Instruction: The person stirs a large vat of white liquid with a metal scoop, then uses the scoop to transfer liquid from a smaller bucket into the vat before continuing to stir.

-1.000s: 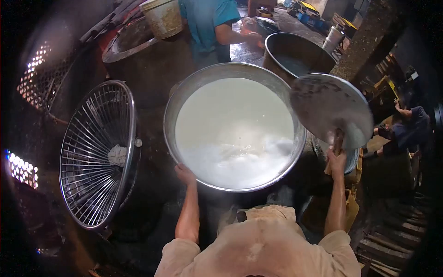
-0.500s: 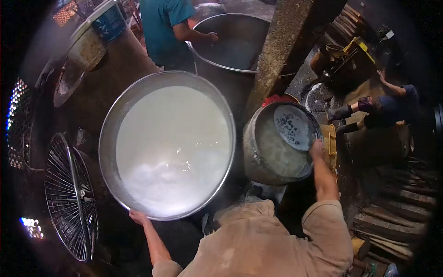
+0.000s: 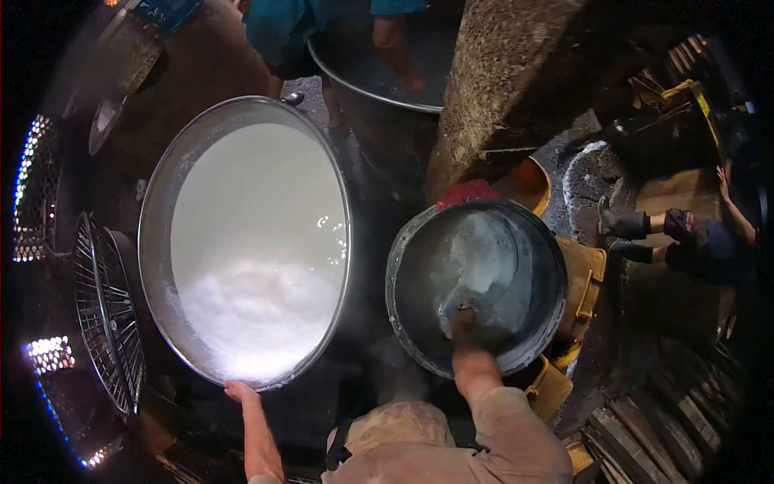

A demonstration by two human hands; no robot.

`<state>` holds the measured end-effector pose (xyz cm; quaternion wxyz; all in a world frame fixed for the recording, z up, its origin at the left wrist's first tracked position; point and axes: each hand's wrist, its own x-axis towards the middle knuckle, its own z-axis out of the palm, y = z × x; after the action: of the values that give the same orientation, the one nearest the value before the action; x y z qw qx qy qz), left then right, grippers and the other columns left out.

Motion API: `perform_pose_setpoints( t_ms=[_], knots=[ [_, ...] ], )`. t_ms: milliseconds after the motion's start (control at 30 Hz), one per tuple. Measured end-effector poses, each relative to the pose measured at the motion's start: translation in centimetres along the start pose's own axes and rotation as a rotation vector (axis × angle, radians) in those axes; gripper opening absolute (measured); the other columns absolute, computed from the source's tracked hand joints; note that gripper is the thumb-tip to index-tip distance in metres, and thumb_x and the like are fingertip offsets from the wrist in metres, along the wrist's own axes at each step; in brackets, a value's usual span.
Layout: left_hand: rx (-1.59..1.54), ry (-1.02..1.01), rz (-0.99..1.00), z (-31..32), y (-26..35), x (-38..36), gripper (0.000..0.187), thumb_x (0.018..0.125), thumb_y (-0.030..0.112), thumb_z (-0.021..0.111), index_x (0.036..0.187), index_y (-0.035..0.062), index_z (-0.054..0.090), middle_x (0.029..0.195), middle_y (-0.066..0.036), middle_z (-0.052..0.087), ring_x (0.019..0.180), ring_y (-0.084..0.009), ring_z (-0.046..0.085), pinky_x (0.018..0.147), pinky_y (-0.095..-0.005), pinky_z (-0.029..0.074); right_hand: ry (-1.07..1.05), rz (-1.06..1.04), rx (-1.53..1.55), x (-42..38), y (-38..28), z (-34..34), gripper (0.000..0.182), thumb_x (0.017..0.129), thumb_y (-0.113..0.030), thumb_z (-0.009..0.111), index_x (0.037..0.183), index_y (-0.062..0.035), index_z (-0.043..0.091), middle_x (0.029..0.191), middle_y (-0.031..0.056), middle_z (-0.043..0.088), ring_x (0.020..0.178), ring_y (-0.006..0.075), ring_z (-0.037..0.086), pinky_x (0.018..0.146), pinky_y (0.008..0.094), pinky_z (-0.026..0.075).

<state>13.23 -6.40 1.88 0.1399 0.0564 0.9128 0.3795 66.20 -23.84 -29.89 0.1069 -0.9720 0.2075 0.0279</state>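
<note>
A wide round metal vat (image 3: 159, 242) of white, milky liquid stands on the left, with bright foam or glare near its front. My left hand (image 3: 239, 391) is closed on the vat's near rim. To the right is a smaller, stained pot (image 3: 392, 294) with cloudy liquid and a whitish patch (image 3: 487, 256) inside. My right hand (image 3: 462, 324) reaches down into this pot and looks closed. Its fingers are partly hidden, and I cannot make out what they hold. A red cloth-like thing (image 3: 468, 192) lies at the pot's far edge.
A person in a teal shirt (image 3: 278, 28) stands by another large vat (image 3: 375, 97). A rough pillar (image 3: 492, 89) rises behind the pot. Yellow containers (image 3: 587, 278) are at its right. A wire fan guard (image 3: 101, 315) stands left; stacked wood (image 3: 645, 427) lies right, below another person (image 3: 685, 230).
My right hand has moved from the pot's right rim down into the pot. The pale dark-spotted disc is no longer distinct. My left hand stays on the vat's rim, and the view has shifted.
</note>
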Motion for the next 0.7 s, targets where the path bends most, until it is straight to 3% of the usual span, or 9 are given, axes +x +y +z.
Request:
perform_pose_setpoints(
  t_ms=[200, 300, 367, 400, 433, 500, 533, 600, 700],
  knots=[
    [0.020, 0.003, 0.069, 0.1, -2.4, 4.2, 0.064, 0.091, 0.043, 0.032, 0.132, -0.0063, 0.028, 0.135, -0.025, 0.031, 0.120, -0.0362, 0.039, 0.099, -0.0419, 0.035, -2.418, -1.792, 0.344, -1.3, 1.0, 4.2, 0.018, 0.078, -0.018, 0.055, 0.081, -0.0007, 0.059, 0.070, 0.0114, 0.062, 0.057, 0.0266, 0.060, 0.051, 0.0398, 0.048],
    [0.105, 0.041, 0.104, 0.1, -3.1, 5.0, 0.064, 0.091, 0.044, 0.033, 0.130, -0.0069, 0.031, 0.134, -0.027, 0.033, 0.120, -0.0363, 0.040, 0.100, -0.0403, 0.034, -1.130, -1.001, -0.141, -0.8, 3.8, 0.9, 0.022, 0.078, -0.017, 0.056, 0.092, 0.0009, 0.056, 0.069, 0.0126, 0.059, 0.051, 0.0238, 0.058, 0.044, 0.0363, 0.047],
    [0.117, 0.058, 0.114, 0.4, -3.2, 5.2, 0.064, 0.091, 0.044, 0.033, 0.130, -0.0071, 0.032, 0.133, -0.027, 0.034, 0.119, -0.0365, 0.041, 0.100, -0.0397, 0.034, -1.456, -0.190, 0.295, -1.3, 1.2, -4.6, 0.011, 0.075, -0.013, 0.059, 0.073, -0.0026, 0.057, 0.064, 0.0089, 0.056, 0.051, 0.0224, 0.054, 0.048, 0.0366, 0.046],
    [0.081, 0.052, 0.101, 0.4, -3.1, 5.0, 0.063, 0.091, 0.043, 0.033, 0.129, -0.0072, 0.033, 0.132, -0.027, 0.036, 0.118, -0.0367, 0.041, 0.099, -0.0400, 0.034, -1.445, 0.213, 0.481, -2.0, -1.2, -8.9, 0.012, 0.073, -0.012, 0.061, 0.064, -0.0044, 0.057, 0.061, 0.0071, 0.054, 0.052, 0.0218, 0.052, 0.050, 0.0368, 0.046],
    [0.050, 0.043, 0.089, 0.5, -3.1, 4.8, 0.062, 0.092, 0.043, 0.033, 0.129, -0.0074, 0.033, 0.131, -0.027, 0.037, 0.118, -0.0370, 0.042, 0.099, -0.0404, 0.035, -1.444, 0.204, 0.478, -2.0, -1.4, -9.7, 0.012, 0.073, -0.012, 0.061, 0.064, -0.0044, 0.057, 0.061, 0.0071, 0.054, 0.052, 0.0218, 0.052, 0.050, 0.0368, 0.046],
    [0.064, 0.053, 0.097, 0.6, -3.0, 4.4, 0.061, 0.092, 0.042, 0.033, 0.127, -0.0077, 0.035, 0.129, -0.028, 0.039, 0.116, -0.0373, 0.043, 0.098, -0.0408, 0.035, -1.433, -0.123, 0.326, -1.9, -1.7, -11.1, 0.013, 0.074, -0.012, 0.061, 0.064, -0.0074, 0.055, 0.057, 0.0044, 0.050, 0.050, 0.0188, 0.049, 0.048, 0.0345, 0.044],
    [0.083, 0.061, 0.113, 0.6, -2.8, 4.1, 0.060, 0.092, 0.041, 0.032, 0.126, -0.0081, 0.036, 0.127, -0.028, 0.040, 0.115, -0.0376, 0.044, 0.098, -0.0413, 0.036, -1.432, -0.132, 0.326, -1.9, -2.0, -11.8, 0.013, 0.074, -0.012, 0.061, 0.064, -0.0074, 0.055, 0.057, 0.0044, 0.050, 0.050, 0.0188, 0.049, 0.048, 0.0345, 0.044],
    [-0.008, 0.020, 0.093, 0.7, -2.8, 3.9, 0.058, 0.093, 0.040, 0.032, 0.124, -0.0077, 0.038, 0.126, -0.028, 0.042, 0.114, -0.0379, 0.045, 0.096, -0.0419, 0.037, -1.444, 0.072, 0.140, -1.4, -2.9, -13.3, 0.010, 0.075, -0.012, 0.060, 0.068, -0.0082, 0.054, 0.057, 0.0039, 0.048, 0.049, 0.0176, 0.048, 0.047, 0.0329, 0.043],
    [0.095, 0.077, 0.124, 1.1, -2.9, 3.7, 0.056, 0.093, 0.040, 0.031, 0.123, -0.0068, 0.039, 0.123, -0.028, 0.045, 0.111, -0.0380, 0.047, 0.095, -0.0422, 0.038, -1.468, -0.080, 0.203, -1.0, -4.6, -19.1, 0.009, 0.075, -0.013, 0.060, 0.070, -0.0083, 0.054, 0.058, 0.0044, 0.050, 0.050, 0.0183, 0.049, 0.047, 0.0326, 0.043]
  ],
)
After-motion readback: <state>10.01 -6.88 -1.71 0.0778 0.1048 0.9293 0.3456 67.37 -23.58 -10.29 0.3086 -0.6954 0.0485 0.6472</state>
